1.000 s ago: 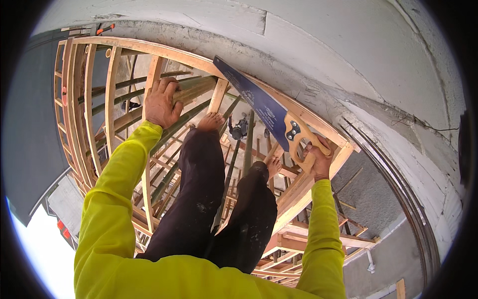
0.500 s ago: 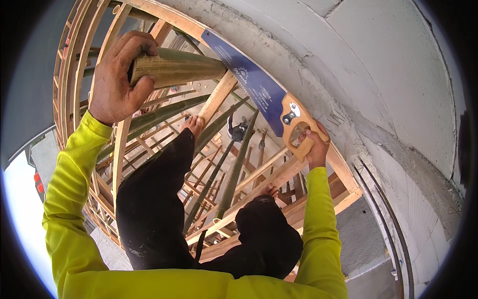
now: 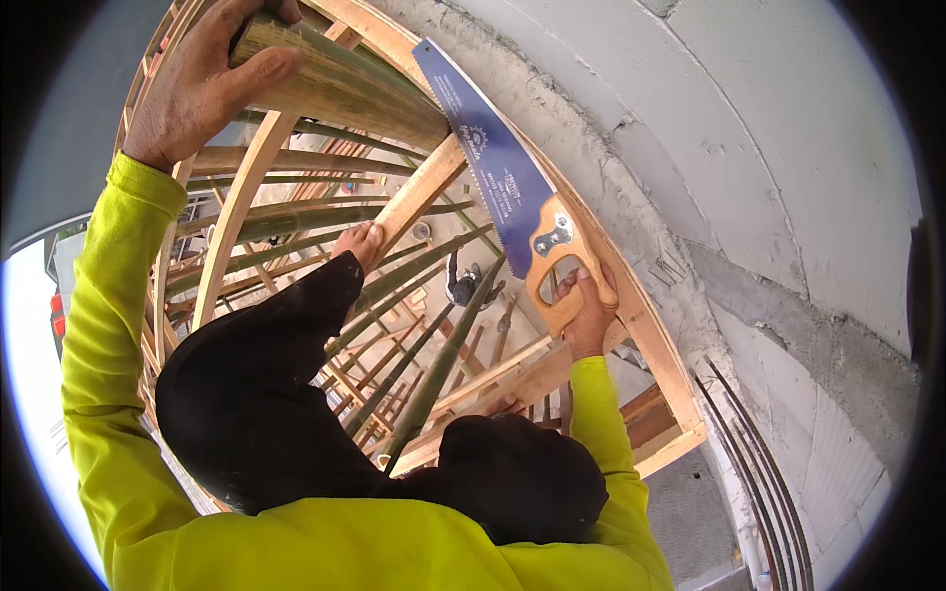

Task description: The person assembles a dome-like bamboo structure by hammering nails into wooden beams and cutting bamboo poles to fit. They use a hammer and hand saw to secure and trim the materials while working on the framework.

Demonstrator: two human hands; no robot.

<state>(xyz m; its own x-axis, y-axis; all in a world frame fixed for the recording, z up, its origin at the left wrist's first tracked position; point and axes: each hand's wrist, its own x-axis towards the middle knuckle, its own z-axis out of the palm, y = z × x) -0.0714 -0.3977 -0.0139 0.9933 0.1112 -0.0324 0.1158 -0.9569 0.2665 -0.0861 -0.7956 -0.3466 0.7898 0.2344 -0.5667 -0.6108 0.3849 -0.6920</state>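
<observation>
Upper left, my left hand (image 3: pixel 202 84) is closed around the near end of a thick green-brown bamboo pole (image 3: pixel 345 87), thumb along its side. My right hand (image 3: pixel 588 310) is wrapped round the wooden grip of a handsaw (image 3: pixel 498 163) with a blue blade. The saw's toothed edge meets the bamboo where the pole passes over a wooden beam (image 3: pixel 426 189). How deep the teeth sit in it, I cannot tell. One of my bare feet (image 3: pixel 360 244) rests at the beam's near end; the other foot is mostly hidden by my knee.
A rough grey concrete wall (image 3: pixel 749 148) rises close on the right, with dark steel bars (image 3: pixel 754 463) lower down. Timber framing (image 3: pixel 232 217) and several bamboo poles (image 3: pixel 448 360) surround an open drop. Far below, another person (image 3: pixel 463 286) is on the ground.
The saw's handle has come nearer me and slightly left, so the blade slants more steeply. My left hand and the bamboo's end appear higher and further left, with the whole view shifted too.
</observation>
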